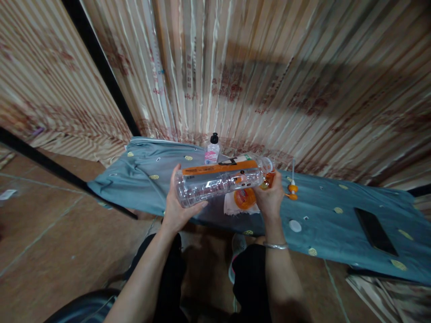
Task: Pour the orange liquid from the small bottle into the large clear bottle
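A large clear plastic bottle (218, 179) with an orange and black label is held on its side above the cloth, its mouth tilted slightly up to the right. My left hand (180, 202) is wrapped around its base. At the neck end, my right hand (271, 193) closes on the bottle; some fingers are hidden behind it. Something orange and see-through (268, 180) shows by the right fingers, and I cannot tell whether they touch it. Below the bottle, a round orange container (245, 198) rests on a white cloth (232, 206).
A small clear bottle (212, 150) with a black cap and pink label stands behind. To the right lie an orange-and-white pump top (292, 189), a white disc (295, 225) and a black phone (376, 231) on the teal patterned cloth (326, 233). A striped curtain (215, 67) hangs behind.
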The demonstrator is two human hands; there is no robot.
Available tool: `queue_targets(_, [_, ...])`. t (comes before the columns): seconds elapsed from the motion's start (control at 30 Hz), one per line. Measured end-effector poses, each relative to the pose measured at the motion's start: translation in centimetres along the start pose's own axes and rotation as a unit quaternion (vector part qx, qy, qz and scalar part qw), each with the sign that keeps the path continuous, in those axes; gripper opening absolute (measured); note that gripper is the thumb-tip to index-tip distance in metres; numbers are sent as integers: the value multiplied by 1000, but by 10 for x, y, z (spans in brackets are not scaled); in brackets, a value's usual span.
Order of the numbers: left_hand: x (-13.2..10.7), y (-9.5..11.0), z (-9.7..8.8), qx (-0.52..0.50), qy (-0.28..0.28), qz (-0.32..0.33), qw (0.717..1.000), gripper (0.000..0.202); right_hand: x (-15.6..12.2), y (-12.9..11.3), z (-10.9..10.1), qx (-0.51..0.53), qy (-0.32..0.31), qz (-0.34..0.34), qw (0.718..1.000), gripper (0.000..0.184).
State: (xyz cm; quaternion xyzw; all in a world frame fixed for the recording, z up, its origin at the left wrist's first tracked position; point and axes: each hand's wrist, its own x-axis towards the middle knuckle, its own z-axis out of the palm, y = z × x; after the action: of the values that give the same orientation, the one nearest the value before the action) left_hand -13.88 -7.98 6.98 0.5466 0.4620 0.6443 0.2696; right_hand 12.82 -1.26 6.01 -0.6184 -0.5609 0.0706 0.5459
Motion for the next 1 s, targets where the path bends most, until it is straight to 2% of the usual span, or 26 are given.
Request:
queue_targets(0.27, [2,-4,-1,20,-22,22,999,138,1,1,-1,-16,-7,9,1000,67])
queue_targets(0.57, [1,-2,-2,17,-52,14,998,130,1,1,0,-7,-7,12,1000,67])
queue_targets(0.83, [-1,-2,-3,38,-56,27,997,128,0,0,-1,-11,-2,14,1000,67])
queue_targets(1.0, [-2,-2,-4,47,-78,29,995,127,1,-2,-1,-7,7,1,1000,61])
